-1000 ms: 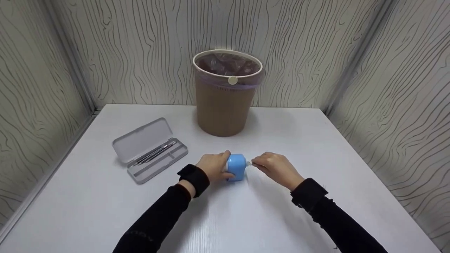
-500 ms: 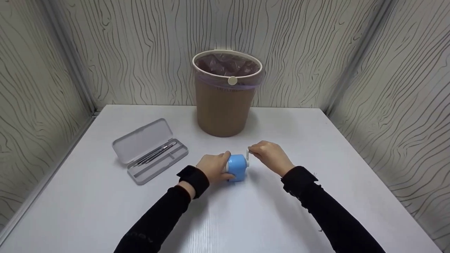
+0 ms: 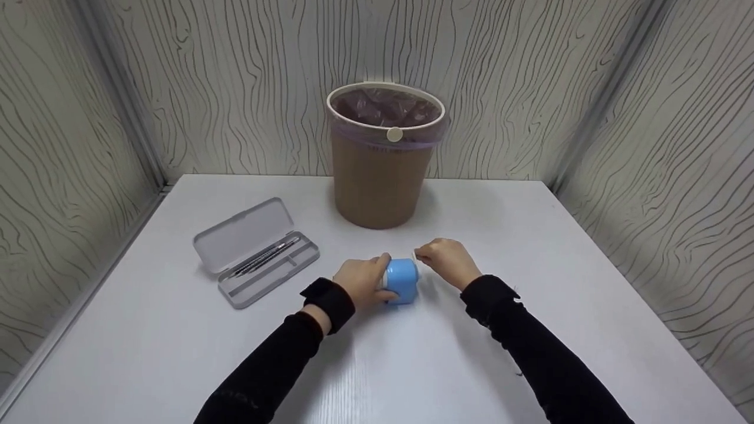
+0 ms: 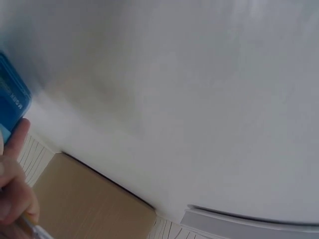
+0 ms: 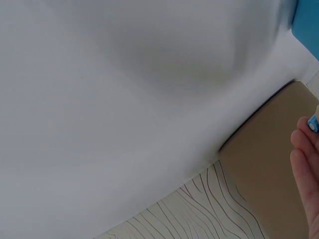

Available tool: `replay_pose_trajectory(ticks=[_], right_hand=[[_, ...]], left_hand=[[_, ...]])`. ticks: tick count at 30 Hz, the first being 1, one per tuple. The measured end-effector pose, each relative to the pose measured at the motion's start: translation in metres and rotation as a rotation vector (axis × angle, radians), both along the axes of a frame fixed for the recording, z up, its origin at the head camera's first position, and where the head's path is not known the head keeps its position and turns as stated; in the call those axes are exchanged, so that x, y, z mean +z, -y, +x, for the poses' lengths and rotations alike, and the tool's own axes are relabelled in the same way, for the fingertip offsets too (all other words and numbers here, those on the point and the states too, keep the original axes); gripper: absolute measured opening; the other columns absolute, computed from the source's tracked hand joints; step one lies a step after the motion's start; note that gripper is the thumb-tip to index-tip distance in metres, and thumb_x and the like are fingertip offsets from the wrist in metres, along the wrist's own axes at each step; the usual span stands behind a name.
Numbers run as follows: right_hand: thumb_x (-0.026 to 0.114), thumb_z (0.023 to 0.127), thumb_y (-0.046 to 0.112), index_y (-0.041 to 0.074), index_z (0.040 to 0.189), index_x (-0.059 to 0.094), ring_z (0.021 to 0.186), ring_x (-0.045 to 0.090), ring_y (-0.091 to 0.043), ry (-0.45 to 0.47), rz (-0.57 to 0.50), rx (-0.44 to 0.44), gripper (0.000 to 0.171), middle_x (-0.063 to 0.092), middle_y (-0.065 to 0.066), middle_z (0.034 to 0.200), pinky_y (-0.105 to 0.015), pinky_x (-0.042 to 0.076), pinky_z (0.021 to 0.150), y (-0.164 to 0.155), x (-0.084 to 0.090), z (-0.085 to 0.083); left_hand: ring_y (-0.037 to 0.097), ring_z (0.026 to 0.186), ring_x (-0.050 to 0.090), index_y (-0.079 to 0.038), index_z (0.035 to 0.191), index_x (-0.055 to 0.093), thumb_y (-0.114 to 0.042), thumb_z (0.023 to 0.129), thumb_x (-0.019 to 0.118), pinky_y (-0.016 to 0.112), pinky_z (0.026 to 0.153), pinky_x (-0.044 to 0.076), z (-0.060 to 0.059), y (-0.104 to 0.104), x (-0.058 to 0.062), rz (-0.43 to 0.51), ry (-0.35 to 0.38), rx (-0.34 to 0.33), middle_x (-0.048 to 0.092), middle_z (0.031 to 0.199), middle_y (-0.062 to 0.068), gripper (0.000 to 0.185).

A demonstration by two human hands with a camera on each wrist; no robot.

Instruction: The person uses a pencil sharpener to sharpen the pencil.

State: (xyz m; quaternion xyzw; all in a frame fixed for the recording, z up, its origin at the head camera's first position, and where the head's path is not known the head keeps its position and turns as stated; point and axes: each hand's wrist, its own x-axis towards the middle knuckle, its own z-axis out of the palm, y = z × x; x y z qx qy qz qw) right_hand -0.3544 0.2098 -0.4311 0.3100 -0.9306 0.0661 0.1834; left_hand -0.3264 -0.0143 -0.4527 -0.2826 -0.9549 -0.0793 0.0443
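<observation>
A blue crank pencil sharpener lies on its side on the white table. My left hand grips it from the left, thumb and fingers spread around its body. In the left wrist view a thin pencil-like stick with a silvery end shows by that hand's fingers. On the sharpener's right, my right hand pinches the small crank handle, mostly hidden by the fingers. The handle's blue knob with a pale end shows at the fingertips in the right wrist view.
A grey pencil case lies open to the left, with several patterned pencils in its long compartment. Behind the hands stands a brown bin with a plastic liner. Patterned walls enclose the table at the back and sides.
My right hand has swung the crank handle from pointing right to up and slightly left, shifting left with it. My left hand keeps its grip on the sharpener. The head view has shifted slightly.
</observation>
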Motion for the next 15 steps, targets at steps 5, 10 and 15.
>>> replay_pose_trajectory(ticks=[5,10,15], right_hand=[[0.076,0.087,0.004,0.006,0.095,0.082,0.083,0.076,-0.025,0.050,0.033,-0.020,0.010,0.081,-0.009,0.090,-0.038,0.061,0.077,-0.001,-0.010,0.003],[0.079,0.084,0.006,0.003,0.084,0.080,0.075,0.074,-0.024,0.094,0.059,-0.006,0.003,0.080,-0.009,0.082,-0.038,0.059,0.071,-0.007,-0.026,0.011],[0.078,0.086,0.007,0.004,0.089,0.081,0.077,0.076,-0.022,0.122,0.016,0.028,0.005,0.080,-0.008,0.084,-0.037,0.060,0.073,-0.010,-0.034,0.023]], left_hand=[[0.022,0.093,0.076,-0.009,0.139,0.046,-0.061,0.090,0.070,0.036,0.081,0.062,0.000,-0.001,-0.002,0.001,-0.020,-0.009,0.076,0.116,0.009,0.075],[0.020,0.087,0.076,-0.009,0.135,0.048,-0.061,0.089,0.071,0.035,0.075,0.062,0.000,-0.001,-0.001,-0.008,-0.041,-0.013,0.077,0.111,0.008,0.073],[0.021,0.088,0.076,-0.010,0.134,0.049,-0.060,0.089,0.071,0.036,0.076,0.062,0.001,0.000,0.000,-0.015,-0.058,-0.007,0.077,0.112,0.008,0.071]])
